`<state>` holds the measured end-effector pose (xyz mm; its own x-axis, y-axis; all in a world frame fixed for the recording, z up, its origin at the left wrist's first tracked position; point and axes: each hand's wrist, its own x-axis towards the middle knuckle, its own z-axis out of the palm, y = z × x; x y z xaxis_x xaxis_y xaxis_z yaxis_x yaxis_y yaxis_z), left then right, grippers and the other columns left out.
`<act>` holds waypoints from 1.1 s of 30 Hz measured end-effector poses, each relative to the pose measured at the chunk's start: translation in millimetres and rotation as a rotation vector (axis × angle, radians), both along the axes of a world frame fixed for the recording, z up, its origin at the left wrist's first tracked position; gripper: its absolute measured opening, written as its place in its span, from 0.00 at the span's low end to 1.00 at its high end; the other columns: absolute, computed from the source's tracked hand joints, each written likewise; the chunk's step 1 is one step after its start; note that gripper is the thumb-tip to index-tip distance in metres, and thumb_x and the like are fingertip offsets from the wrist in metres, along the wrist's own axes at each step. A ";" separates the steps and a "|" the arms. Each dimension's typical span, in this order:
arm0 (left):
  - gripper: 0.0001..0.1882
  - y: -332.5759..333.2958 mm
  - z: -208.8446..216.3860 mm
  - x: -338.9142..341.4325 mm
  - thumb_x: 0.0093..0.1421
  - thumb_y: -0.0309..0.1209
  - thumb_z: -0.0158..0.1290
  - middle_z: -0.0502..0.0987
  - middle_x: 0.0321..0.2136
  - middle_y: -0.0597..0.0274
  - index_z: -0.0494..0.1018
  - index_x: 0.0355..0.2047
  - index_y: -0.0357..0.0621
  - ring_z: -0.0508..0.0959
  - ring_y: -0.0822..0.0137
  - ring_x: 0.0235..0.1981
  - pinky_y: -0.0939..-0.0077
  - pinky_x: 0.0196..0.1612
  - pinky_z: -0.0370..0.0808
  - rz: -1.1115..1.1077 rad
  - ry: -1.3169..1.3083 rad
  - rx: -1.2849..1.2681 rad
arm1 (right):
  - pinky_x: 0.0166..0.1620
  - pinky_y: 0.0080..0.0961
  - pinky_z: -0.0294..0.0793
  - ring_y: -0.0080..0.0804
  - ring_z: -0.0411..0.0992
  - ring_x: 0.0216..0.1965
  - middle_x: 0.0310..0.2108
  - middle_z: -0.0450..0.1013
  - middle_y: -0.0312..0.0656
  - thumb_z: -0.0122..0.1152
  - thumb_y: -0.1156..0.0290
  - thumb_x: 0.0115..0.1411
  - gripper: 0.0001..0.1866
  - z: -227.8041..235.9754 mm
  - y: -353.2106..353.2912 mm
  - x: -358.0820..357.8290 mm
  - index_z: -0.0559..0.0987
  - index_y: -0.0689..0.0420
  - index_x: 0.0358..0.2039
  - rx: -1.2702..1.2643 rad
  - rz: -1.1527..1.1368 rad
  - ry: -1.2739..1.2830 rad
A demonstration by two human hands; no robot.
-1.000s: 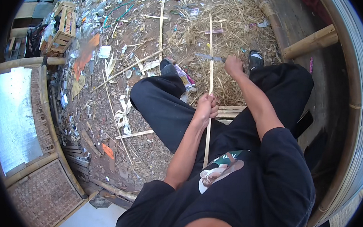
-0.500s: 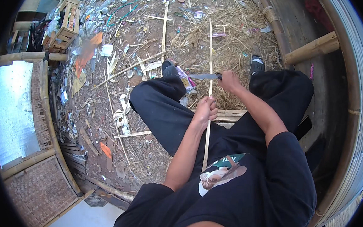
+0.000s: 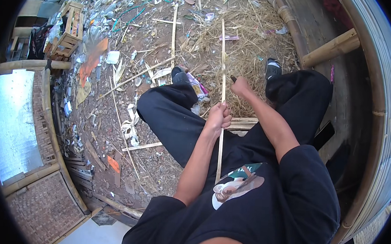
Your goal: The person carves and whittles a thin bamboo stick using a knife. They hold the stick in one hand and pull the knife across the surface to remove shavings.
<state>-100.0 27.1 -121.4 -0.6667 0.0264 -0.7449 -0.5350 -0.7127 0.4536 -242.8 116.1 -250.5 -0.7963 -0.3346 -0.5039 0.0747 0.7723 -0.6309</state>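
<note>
My left hand (image 3: 219, 116) is closed around a long, pale bamboo strip (image 3: 223, 56). The strip runs from near my shirt, up between my legs and out over the straw. In my right hand (image 3: 242, 88), a little farther out and just to the right of the strip, is a knife (image 3: 233, 78). Its dark handle end shows at my fist, but the blade cannot be made out now.
Beyond my feet lies dry straw (image 3: 249, 40). More strips, such as one (image 3: 174, 35), and litter cover the dirt on the left. A wooden crate (image 3: 71, 29) stands far left. A bamboo pole (image 3: 332, 49) juts in at right; a dark phone-like slab (image 3: 323, 135) lies beside my thigh.
The knife blade, earlier plainly seen lying across the strip to the left, no longer shows clearly. My right hand has shifted slightly; my left hand keeps its hold. The whole view moved a little.
</note>
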 end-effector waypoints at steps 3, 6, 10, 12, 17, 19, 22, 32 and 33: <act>0.10 1.8 -0.9 0.4 0.68 0.34 0.36 0.51 0.12 0.74 0.59 0.29 0.48 0.50 0.81 0.08 0.84 0.08 0.46 0.022 0.012 0.024 | 0.39 0.41 0.74 0.54 0.74 0.34 0.27 0.73 0.62 0.57 0.71 0.46 0.10 5.8 4.5 6.1 0.78 0.65 0.27 0.068 0.023 0.198; 0.10 9.3 6.2 2.2 0.68 0.34 0.36 0.51 0.12 0.74 0.59 0.28 0.48 0.50 0.81 0.08 0.84 0.08 0.46 0.004 -0.005 0.028 | 0.39 0.43 0.75 0.54 0.75 0.34 0.30 0.74 0.61 0.59 0.69 0.47 0.11 17.7 13.9 -14.9 0.79 0.64 0.28 0.119 0.057 0.281; 0.10 6.7 8.3 0.3 0.68 0.34 0.36 0.51 0.13 0.74 0.59 0.28 0.49 0.49 0.81 0.08 0.84 0.08 0.46 -0.010 0.027 -0.011 | 0.36 0.44 0.75 0.51 0.76 0.32 0.28 0.75 0.56 0.58 0.70 0.48 0.09 -3.3 7.9 -51.6 0.79 0.64 0.26 0.256 -0.056 0.282; 0.11 2.7 10.0 4.6 0.68 0.35 0.35 0.51 0.13 0.74 0.59 0.27 0.49 0.49 0.81 0.08 0.85 0.09 0.46 -0.006 0.029 -0.032 | 0.34 0.42 0.75 0.49 0.76 0.30 0.26 0.76 0.53 0.58 0.71 0.48 0.09 -3.9 4.9 -52.0 0.79 0.65 0.26 0.278 -0.018 0.308; 0.11 9.9 -0.9 1.8 0.68 0.35 0.36 0.51 0.12 0.74 0.59 0.27 0.49 0.50 0.81 0.08 0.84 0.08 0.46 -0.047 -0.016 0.013 | 0.27 0.33 0.72 0.39 0.74 0.23 0.21 0.73 0.49 0.54 0.73 0.47 0.08 -34.8 19.1 -40.8 0.75 0.66 0.21 -0.110 -0.032 -0.800; 0.11 7.6 -2.7 7.4 0.68 0.35 0.36 0.51 0.12 0.74 0.59 0.28 0.48 0.50 0.81 0.08 0.84 0.08 0.46 -0.011 -0.021 -0.002 | 0.27 0.34 0.72 0.41 0.74 0.22 0.20 0.73 0.50 0.54 0.73 0.47 0.08 -13.3 5.8 -16.8 0.74 0.66 0.21 -0.048 -0.011 -0.496; 0.10 -1.4 -4.7 2.3 0.68 0.34 0.37 0.53 0.13 0.73 0.62 0.29 0.45 0.51 0.81 0.08 0.85 0.09 0.47 0.013 0.014 -0.020 | 0.33 0.40 0.73 0.48 0.75 0.27 0.22 0.73 0.55 0.54 0.71 0.48 0.10 19.7 0.9 -6.7 0.73 0.66 0.24 0.023 0.038 -0.088; 0.10 -24.6 7.4 -12.2 0.68 0.33 0.37 0.51 0.12 0.74 0.62 0.30 0.45 0.49 0.81 0.08 0.86 0.08 0.46 0.040 0.110 0.104 | 0.38 0.49 0.71 0.55 0.74 0.34 0.26 0.73 0.57 0.43 0.55 0.64 0.19 104.6 18.0 9.6 0.64 0.62 0.38 0.053 0.441 0.309; 0.10 -25.6 8.9 -10.2 0.68 0.33 0.36 0.51 0.12 0.74 0.62 0.30 0.45 0.49 0.81 0.08 0.86 0.08 0.47 0.027 0.102 0.143 | 0.37 0.48 0.72 0.55 0.74 0.32 0.25 0.73 0.56 0.43 0.54 0.64 0.20 106.8 19.8 13.9 0.64 0.62 0.37 0.026 0.522 0.386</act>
<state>-110.2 1.5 -112.5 -0.7405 0.1082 -0.6633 -0.4714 -0.7871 0.3978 -229.0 135.8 -143.8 -0.6574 -0.7184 -0.2272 -0.5429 0.6607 -0.5183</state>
